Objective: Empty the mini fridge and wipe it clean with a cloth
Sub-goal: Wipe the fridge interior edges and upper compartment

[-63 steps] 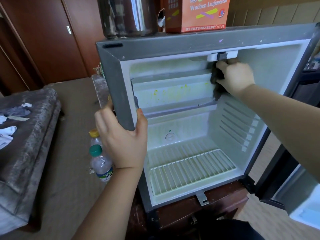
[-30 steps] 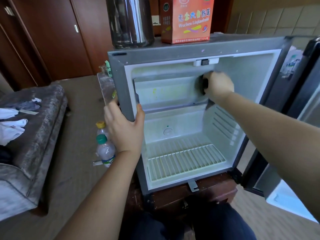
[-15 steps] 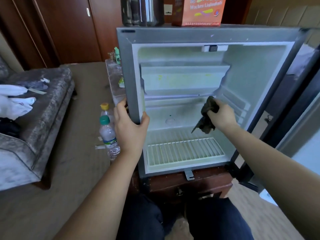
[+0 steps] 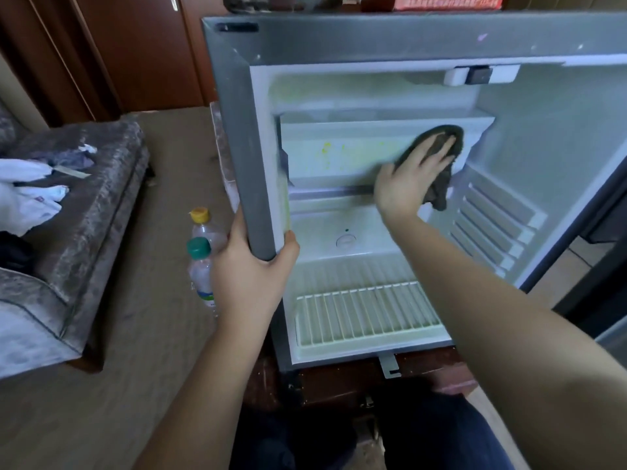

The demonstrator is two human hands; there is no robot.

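Note:
The grey mini fridge [image 4: 237, 137] stands open on a low wooden stand, its white inside bare apart from a wire shelf [image 4: 366, 313] at the bottom. Yellow-green stains mark the front of the freezer box [image 4: 336, 154]. My right hand [image 4: 412, 176] presses a dark cloth [image 4: 441, 195] flat against the right part of that front, fingers straight. My left hand [image 4: 252, 276] grips the fridge's left front edge, thumb inside, fingers outside.
Two plastic bottles [image 4: 200, 262] stand on the carpet left of the fridge. A grey sofa [image 4: 78, 239] with white cloths lies further left. The open fridge door [image 4: 607, 232] is at the right edge. A box and a metal pot sit on top.
My right hand rose from the lower compartment, where the cloth hung bunched, and now spreads it flat on the freezer box front. The camera moved closer. The left hand kept its grip.

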